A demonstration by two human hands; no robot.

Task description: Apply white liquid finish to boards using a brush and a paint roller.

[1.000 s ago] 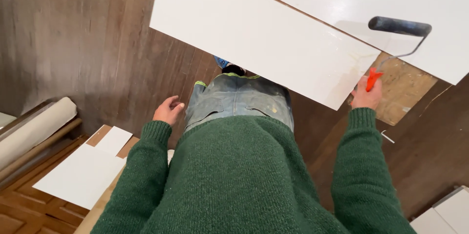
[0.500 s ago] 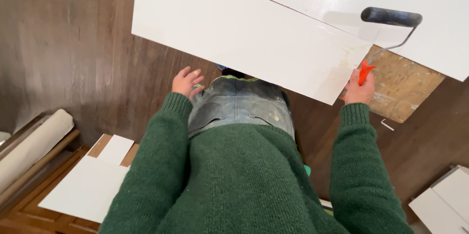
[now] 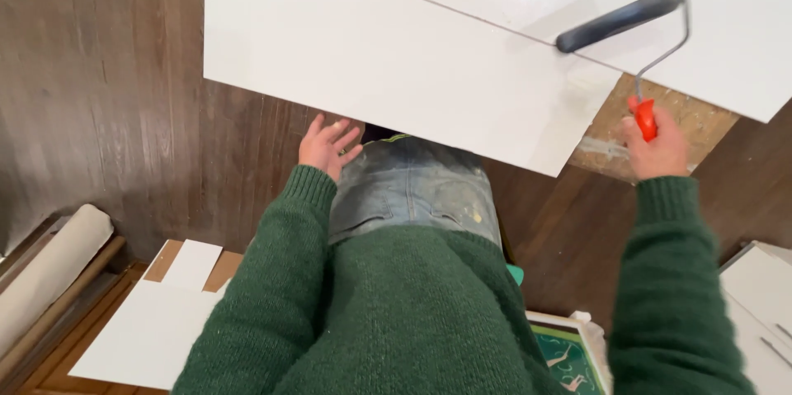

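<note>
Head view: the right hand (image 3: 656,147) has its grip closed around the orange handle of a paint roller (image 3: 620,19), whose dark sleeve rests on the white board (image 3: 396,56). The board looks evenly white already; how much coating remains I cannot tell. The left hand (image 3: 330,146) hovers open, empty, below the board's edge, sleeve raised.

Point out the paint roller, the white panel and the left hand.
paint roller (image 3: 619,19), head view, on the dark roller sleeve.
white panel (image 3: 396,56), head view, on its bare painted face.
left hand (image 3: 328,146), head view, on the palm.
</note>
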